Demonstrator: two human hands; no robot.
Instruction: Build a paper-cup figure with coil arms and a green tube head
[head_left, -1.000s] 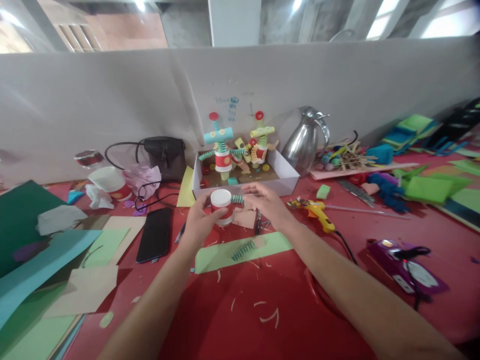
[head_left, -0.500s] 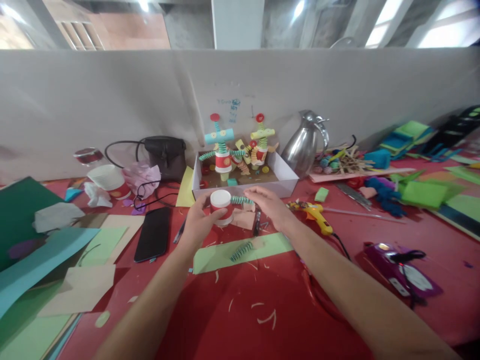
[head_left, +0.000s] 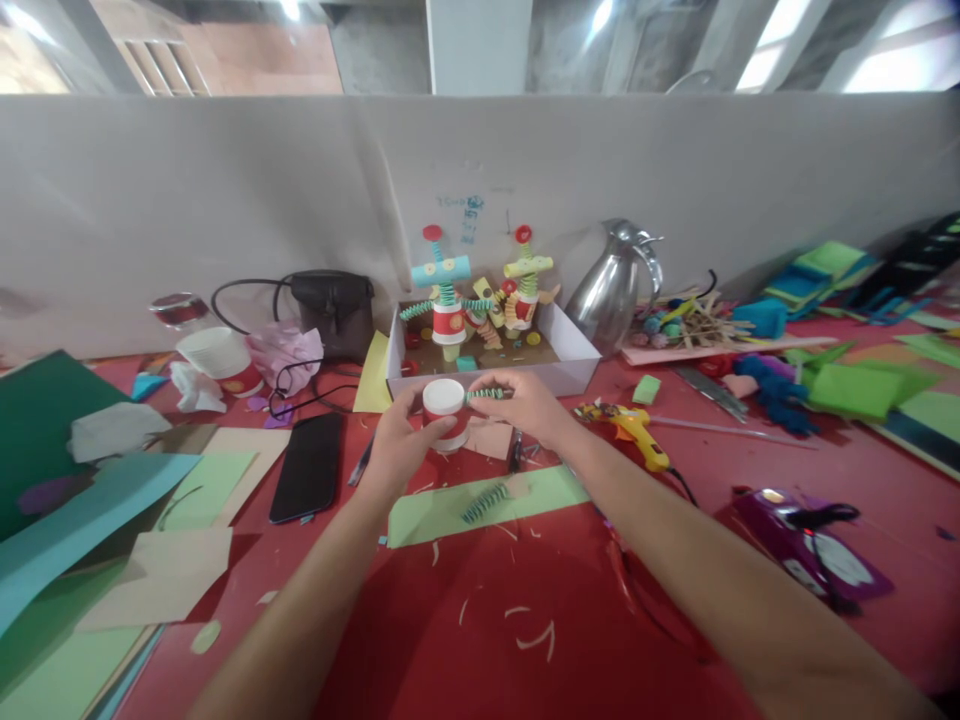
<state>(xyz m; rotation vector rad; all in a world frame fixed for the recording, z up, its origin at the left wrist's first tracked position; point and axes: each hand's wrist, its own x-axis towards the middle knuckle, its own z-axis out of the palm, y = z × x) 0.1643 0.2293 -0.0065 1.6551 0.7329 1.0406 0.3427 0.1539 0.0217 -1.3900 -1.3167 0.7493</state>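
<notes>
Red table [head_left: 420, 640] ahead of us, white box [head_left: 574, 372] on it, and in front the left hand [head_left: 401, 435] grips a paper cup [head_left: 444, 410], likely light, crushable, best held round its wall, the right hand [head_left: 534, 408] pinching its springy coil [head_left: 484, 394].

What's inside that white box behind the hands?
In the box: a blue-headed figure, a yellow-headed figure and smaller pieces. Its front wall hides whatever lies just behind it. Anything behind the figures is covered too.
</notes>
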